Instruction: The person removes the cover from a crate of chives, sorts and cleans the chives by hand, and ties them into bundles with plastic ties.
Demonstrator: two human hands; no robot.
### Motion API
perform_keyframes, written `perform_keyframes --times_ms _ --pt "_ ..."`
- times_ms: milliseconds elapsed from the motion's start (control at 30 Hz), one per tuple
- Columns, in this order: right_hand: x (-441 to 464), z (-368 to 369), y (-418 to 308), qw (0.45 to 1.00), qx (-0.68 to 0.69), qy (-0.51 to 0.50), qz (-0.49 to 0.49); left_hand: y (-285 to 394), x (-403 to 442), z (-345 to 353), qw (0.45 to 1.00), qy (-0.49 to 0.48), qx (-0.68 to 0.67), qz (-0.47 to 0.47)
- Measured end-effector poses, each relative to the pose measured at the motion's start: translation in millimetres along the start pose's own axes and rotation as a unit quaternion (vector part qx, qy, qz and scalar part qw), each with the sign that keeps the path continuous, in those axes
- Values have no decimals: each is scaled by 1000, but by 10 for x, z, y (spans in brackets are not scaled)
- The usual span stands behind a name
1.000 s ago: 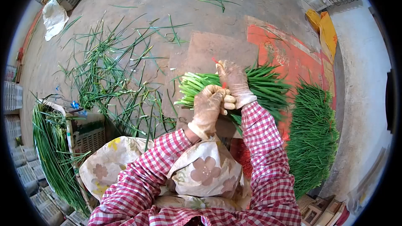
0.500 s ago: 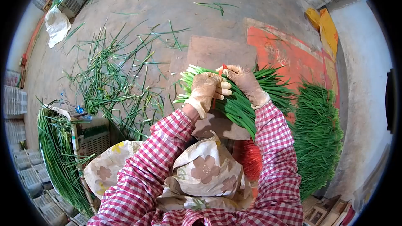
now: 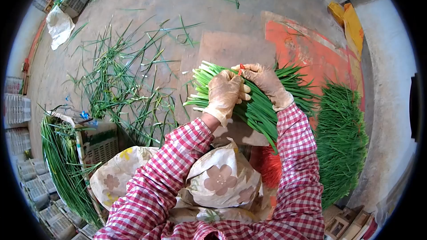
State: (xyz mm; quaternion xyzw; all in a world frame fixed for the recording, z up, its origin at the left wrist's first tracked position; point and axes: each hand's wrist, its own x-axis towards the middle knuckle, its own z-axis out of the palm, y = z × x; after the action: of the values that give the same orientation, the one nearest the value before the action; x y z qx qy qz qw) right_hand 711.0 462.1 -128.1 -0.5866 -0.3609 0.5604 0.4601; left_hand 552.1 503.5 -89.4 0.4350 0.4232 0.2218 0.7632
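A bunch of garlic chives [image 3: 260, 114] lies across a flat board [image 3: 238, 44] in front of me, pale stem ends to the left and green leaves to the right. My left hand [image 3: 223, 92], in a stained glove, is closed on top of the bunch near the stems. Beside it, my gloved right hand [image 3: 263, 82] pinches at a red tie [image 3: 241, 68] that shows above the fingers. The tie seems to go round the bunch; most of it is hidden by both hands.
Several chives bunches [image 3: 340, 142] are piled at the right, by an orange sheet [image 3: 291, 44]. Loose leaves [image 3: 115, 75] litter the floor at left. A crate [image 3: 100, 144] with long chives [image 3: 66, 164] stands near left. Red ties [image 3: 268, 164] lie below the board.
Both hands have shifted slightly to the right and stay close together at the red tie. The red tip stands a little higher between them.
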Motion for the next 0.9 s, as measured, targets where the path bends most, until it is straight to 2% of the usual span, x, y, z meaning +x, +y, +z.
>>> perform_keyframes --times_ms 333,600,667,800,867,900 --pt "-42 -18 -96 1000 16 -16 9 -57 29 60 999 13 -1 50" --pt "-29 -13 -23 999 -20 -5 -28 12 35 69 1000 19 2 22" --pt "-82 45 -109 991 -110 39 -58 -15 49 69 999 13 -3 29" --pt "-161 124 -158 985 -145 61 -67 -65 74 50 999 6 -6 31" --pt "-180 159 -159 953 -264 89 -122 -97 83 30 999 3 0 38" --pt "-186 185 -153 953 -264 90 -122 -93 79 13 999 -6 19 42"
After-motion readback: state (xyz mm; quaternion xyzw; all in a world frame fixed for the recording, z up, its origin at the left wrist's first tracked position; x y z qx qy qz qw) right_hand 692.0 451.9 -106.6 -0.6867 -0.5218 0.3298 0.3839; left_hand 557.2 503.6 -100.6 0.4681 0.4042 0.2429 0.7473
